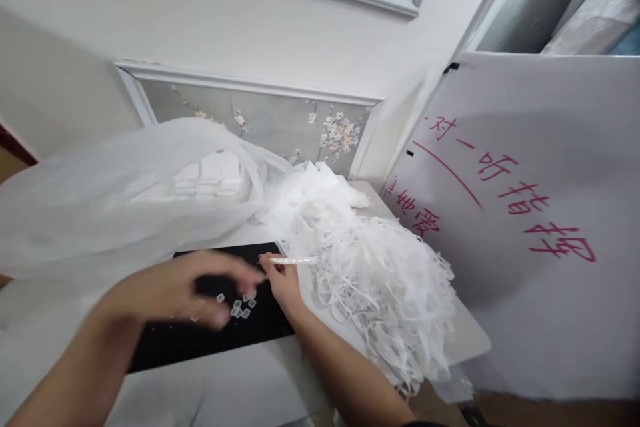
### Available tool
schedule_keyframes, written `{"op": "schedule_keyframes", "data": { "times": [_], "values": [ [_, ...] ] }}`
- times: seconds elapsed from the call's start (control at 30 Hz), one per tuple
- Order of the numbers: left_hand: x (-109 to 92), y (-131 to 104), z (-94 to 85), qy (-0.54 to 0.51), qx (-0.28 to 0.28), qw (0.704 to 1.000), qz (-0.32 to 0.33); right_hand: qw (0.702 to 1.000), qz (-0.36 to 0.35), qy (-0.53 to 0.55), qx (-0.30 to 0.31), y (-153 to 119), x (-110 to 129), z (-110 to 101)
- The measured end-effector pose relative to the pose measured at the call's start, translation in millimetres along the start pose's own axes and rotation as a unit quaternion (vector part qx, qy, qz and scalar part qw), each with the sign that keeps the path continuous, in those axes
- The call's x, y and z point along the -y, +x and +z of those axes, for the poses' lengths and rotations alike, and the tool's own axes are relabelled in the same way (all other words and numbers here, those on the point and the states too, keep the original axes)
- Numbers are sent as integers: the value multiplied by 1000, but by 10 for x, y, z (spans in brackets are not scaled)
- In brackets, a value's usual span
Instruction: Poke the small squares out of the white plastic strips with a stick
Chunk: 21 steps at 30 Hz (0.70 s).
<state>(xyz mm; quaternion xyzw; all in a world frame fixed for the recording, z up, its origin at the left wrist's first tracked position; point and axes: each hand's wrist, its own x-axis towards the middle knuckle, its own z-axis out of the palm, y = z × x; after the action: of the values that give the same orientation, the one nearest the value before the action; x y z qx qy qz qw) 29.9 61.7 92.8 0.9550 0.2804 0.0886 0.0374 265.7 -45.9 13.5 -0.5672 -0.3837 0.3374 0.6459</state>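
Observation:
My left hand point(175, 287) hovers over the black mat point(215, 343), blurred by motion. Its thumb and fingers are apart, and nothing shows between them. Several small clear square pieces, perhaps plastic rings point(237, 309), lie loose on the mat beside its thumb. At the mat's right edge my right hand point(283, 283) is closed in a pinch on a narrow white strap point(295, 260), which points right toward the heap. Its fingertips are partly hidden. Right of this hand, a large tangled heap of white straps point(380, 280) spreads over the table.
A sheer white plastic bag point(125, 180) with stacked white pieces point(213, 173) stands at the back left. The white table point(470, 340) has its corner at the right. Beyond it leans a whiteboard point(550, 320) with red handwriting. A panelled wall point(250, 33) closes off the back.

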Motion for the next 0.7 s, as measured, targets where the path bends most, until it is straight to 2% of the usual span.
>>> {"op": "schedule_keyframes", "data": {
  "times": [0.07, 0.13, 0.2, 0.27, 0.37, 0.47, 0.53, 0.6, 0.63, 0.7],
  "values": [
    [-361, 919, 22, 19, 7, 999, 29, 994, -38, 32, -96, 109, 97, -201],
    [-598, 1683, 95, 47, 18, 997, 51, 977, -112, 17, -181, 227, 210, -451],
    [-728, 2188, 227, 69, 30, 995, 62, 954, -173, -25, -242, 350, 292, -743],
    [-771, 2442, 377, 78, 38, 994, 68, 936, -195, -55, -289, 468, 323, -1026],
    [-736, 2523, 522, 88, 48, 993, 54, 914, -180, -52, -361, 601, 314, -1308],
    [-700, 2449, 469, 83, 63, 994, 36, 917, -151, -9, -369, 653, 324, -1390],
    [-728, 2362, 302, 68, 77, 994, 40, 929, -140, 4, -343, 650, 354, -1391],
    [-804, 2244, 38, 27, 77, 996, 47, 936, -137, -7, -324, 636, 390, -1388],
    [-853, 2171, -117, -9, 66, 997, 49, 939, -136, -14, -316, 628, 406, -1387],
    [-953, 2003, -429, -148, 8, 988, 37, 950, -139, -13, -279, 613, 426, -1372]
  ]
}}
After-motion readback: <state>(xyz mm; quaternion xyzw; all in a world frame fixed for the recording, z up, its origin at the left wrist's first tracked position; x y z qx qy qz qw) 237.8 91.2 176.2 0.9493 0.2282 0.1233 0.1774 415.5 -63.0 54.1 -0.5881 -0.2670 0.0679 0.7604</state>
